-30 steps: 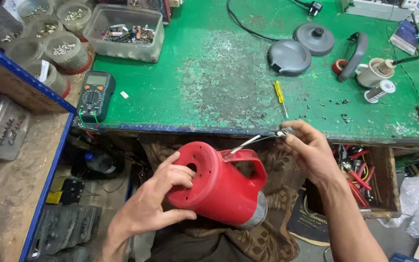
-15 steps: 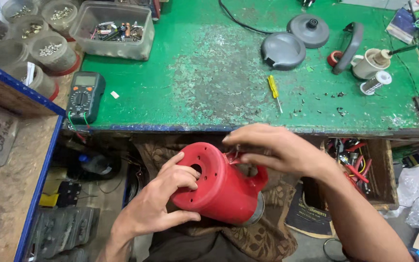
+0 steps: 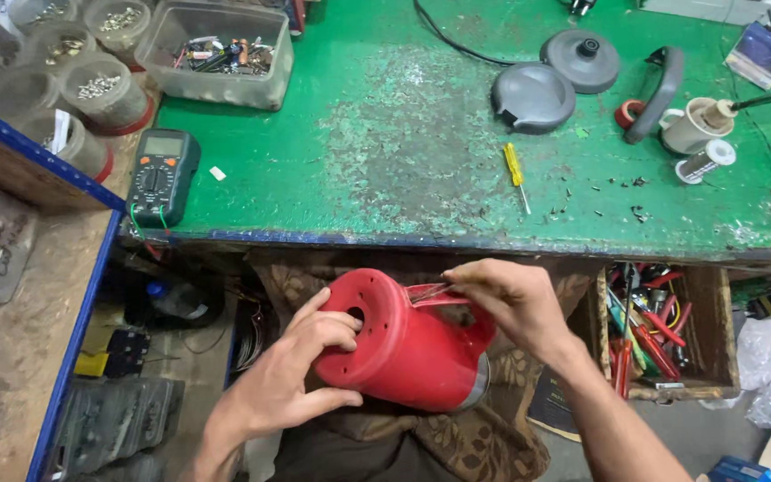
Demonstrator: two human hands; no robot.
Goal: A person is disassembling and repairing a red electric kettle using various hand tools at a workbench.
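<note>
The green workbench (image 3: 385, 116) is filling the upper view, and the person is sitting below its front edge, working over the lap. The red kettle body (image 3: 412, 344) is lying on its side there, open base turned toward the camera, probably so the underside holes are facing up for access. The left hand (image 3: 292, 379) is cupping the base end, fingers curled round the rim with one reaching into a hole, steadying it. The right hand (image 3: 515, 299) is closing its fingertips in a pinch on thin wires (image 3: 430, 293) by the handle side. An open tool drawer (image 3: 658, 335) is sitting just right of that arm, crowding the elbow. On the bench, well apart from the hands, are lying two grey lids (image 3: 555, 80), a dark multimeter (image 3: 162, 174), a yellow screwdriver (image 3: 515, 170) and scattered small screws (image 3: 613, 192)
</note>
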